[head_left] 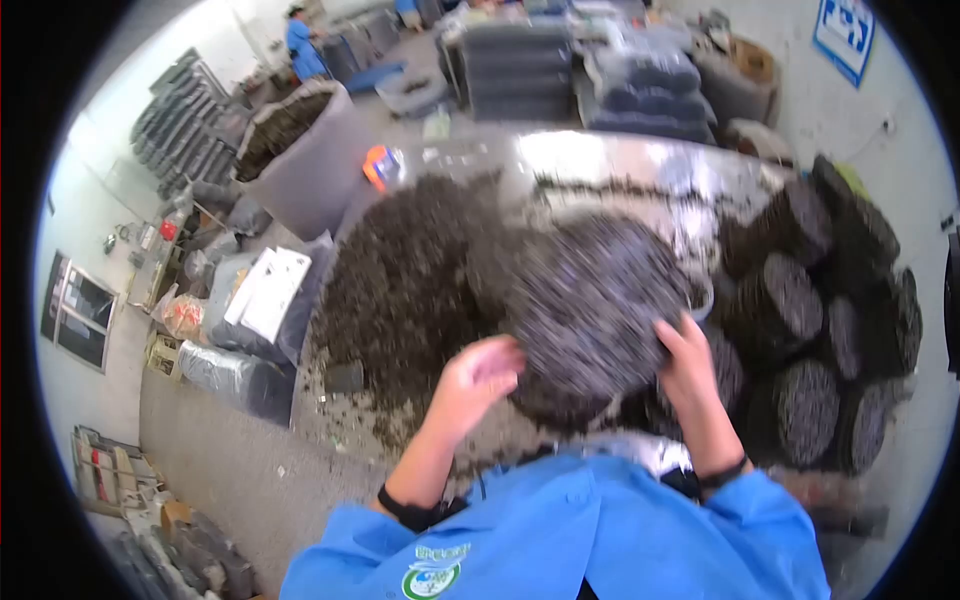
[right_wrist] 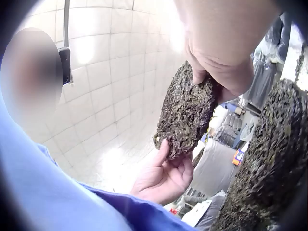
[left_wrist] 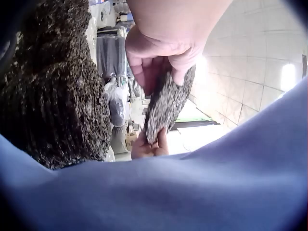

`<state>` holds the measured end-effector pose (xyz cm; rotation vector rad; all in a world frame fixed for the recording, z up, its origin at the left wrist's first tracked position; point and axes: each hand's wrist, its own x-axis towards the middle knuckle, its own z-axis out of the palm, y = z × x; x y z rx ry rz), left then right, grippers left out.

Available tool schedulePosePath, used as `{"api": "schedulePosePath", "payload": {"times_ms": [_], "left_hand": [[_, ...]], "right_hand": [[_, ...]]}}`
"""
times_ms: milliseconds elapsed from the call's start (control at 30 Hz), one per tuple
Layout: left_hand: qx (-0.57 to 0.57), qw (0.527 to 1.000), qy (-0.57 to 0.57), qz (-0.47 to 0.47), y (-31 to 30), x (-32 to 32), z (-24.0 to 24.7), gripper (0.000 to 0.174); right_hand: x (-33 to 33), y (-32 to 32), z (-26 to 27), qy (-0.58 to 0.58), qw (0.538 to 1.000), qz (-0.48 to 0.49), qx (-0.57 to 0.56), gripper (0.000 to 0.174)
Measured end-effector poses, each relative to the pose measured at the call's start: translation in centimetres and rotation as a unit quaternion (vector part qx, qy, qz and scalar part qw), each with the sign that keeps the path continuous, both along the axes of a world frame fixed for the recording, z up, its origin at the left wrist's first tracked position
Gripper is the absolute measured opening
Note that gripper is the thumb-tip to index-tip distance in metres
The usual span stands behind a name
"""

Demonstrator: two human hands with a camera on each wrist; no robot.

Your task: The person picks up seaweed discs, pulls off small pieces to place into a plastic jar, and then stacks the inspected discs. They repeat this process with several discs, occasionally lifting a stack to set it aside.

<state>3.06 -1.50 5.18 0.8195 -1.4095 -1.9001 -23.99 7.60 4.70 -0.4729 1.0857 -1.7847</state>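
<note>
A round, flat cake of dark dried flakes, like seaweed (head_left: 600, 300), is held up in front of the body, blurred in the head view. My left hand (head_left: 470, 385) pinches its left edge. On the opposite edge, my right hand (head_left: 690, 365) grips it with the thumb on the near face. In the right wrist view the cake (right_wrist: 185, 115) stands tilted between both hands, thumbs on its face. A thick dark stack (left_wrist: 53, 106) rises beside the hands in the left wrist view. Below the cake, more dark material (head_left: 560, 405) shows on the table.
A loose dark heap (head_left: 400, 290) spreads over the left of the metal table (head_left: 560, 150). Stacks of similar round cakes (head_left: 800, 300) crowd the right side. An orange-and-blue object (head_left: 380, 167) lies at the far edge, near a large open sack (head_left: 310, 160). Another person (head_left: 303, 45) stands far back.
</note>
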Motion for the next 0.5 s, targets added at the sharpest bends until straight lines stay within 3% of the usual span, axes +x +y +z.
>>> {"api": "schedulePosePath", "payload": {"times_ms": [100, 167, 200, 233, 267, 300, 333, 367, 400, 467, 500], "left_hand": [[-0.135, 0.981, -0.143, 0.001, -0.7, 3.4, -0.6, 0.049], [-0.234, 0.936, -0.263, -0.016, -0.5, 4.9, 0.5, 0.051], [-0.298, 0.903, -0.306, -0.052, -0.5, 5.3, 1.4, 0.052], [-0.360, 0.860, -0.352, -0.086, -0.5, 5.4, 2.1, 0.054], [-0.364, 0.863, -0.342, -0.071, -0.7, 5.0, 2.4, 0.054], [-0.444, 0.810, -0.364, -0.120, -0.8, 4.6, 2.7, 0.054], [-0.518, 0.745, -0.385, -0.166, -1.2, 4.0, 3.1, 0.055], [-0.520, 0.746, -0.385, -0.159, -1.4, 3.5, 3.4, 0.055], [-0.543, 0.761, -0.337, -0.116, -1.4, 2.9, 3.7, 0.054], [-0.534, 0.790, -0.294, -0.060, -1.1, 2.0, 5.1, 0.053], [-0.535, 0.789, -0.297, -0.057, -1.0, 1.7, 5.3, 0.053]], "right_hand": [[-5.4, 5.7, 0.3, 0.074, 0.997, -0.018, 0.029, 0.047], [-9.3, 10.0, -1.8, 0.151, 0.985, -0.045, 0.068, 0.049], [-11.8, 12.4, -4.8, 0.238, 0.957, -0.082, 0.146, 0.050], [-13.9, 13.7, -6.9, 0.317, 0.914, -0.123, 0.218, 0.052], [-13.7, 13.9, -6.6, 0.453, 0.821, -0.155, 0.310, 0.054], [-12.7, 13.7, -6.0, 0.568, 0.700, -0.186, 0.391, 0.057], [-12.4, 12.5, -5.3, 0.560, 0.735, -0.171, 0.341, 0.059], [-11.5, 10.3, -5.3, 0.471, 0.833, -0.155, 0.247, 0.057], [-9.3, 8.0, -3.6, 0.475, 0.846, -0.106, 0.219, 0.056], [-3.4, 3.9, 1.7, 0.686, 0.700, -0.027, 0.197, 0.057], [-1.6, 2.2, 2.3, 0.696, 0.703, -0.015, 0.149, 0.060]]}}
